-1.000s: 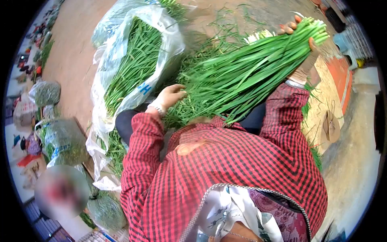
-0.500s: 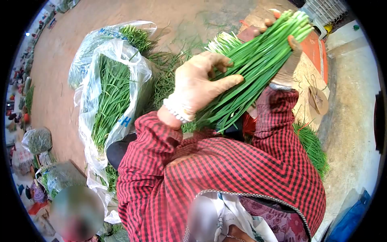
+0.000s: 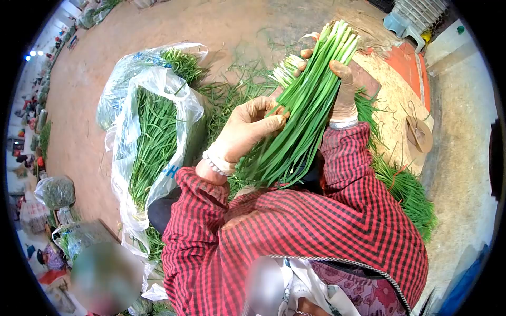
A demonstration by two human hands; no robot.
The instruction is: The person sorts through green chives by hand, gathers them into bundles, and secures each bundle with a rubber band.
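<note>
A large bunch of garlic chives (image 3: pixel 311 105) stands tilted in front of me, its pale stalk ends up and its green leaves hanging toward my lap. My right hand (image 3: pixel 343 94), in a stained thin glove, is wrapped round the bunch below the pale ends, with fingertips showing on the far side. My left hand (image 3: pixel 245 129), gloved too, pinches leaves at the bunch's left edge between thumb and fingers; exactly how many is hidden. Behind the bunch, more white stalk ends (image 3: pixel 286 71) lie low down.
At left stands an open clear plastic bag (image 3: pixel 191 105) full of chives (image 3: pixel 153 139). Loose chives (image 3: pixel 226 97) litter the floor beside it. A tied bundle (image 3: pixel 406 195) lies at right, near a tan board (image 3: pixel 392 108) with a flat ring (image 3: pixel 419 134). Stools (image 3: pixel 403 26) stand behind.
The bunch has swung left and more upright, carried by my right hand. My left hand has moved slightly down and left, and its spread thumb and fingers have closed on leaves.
</note>
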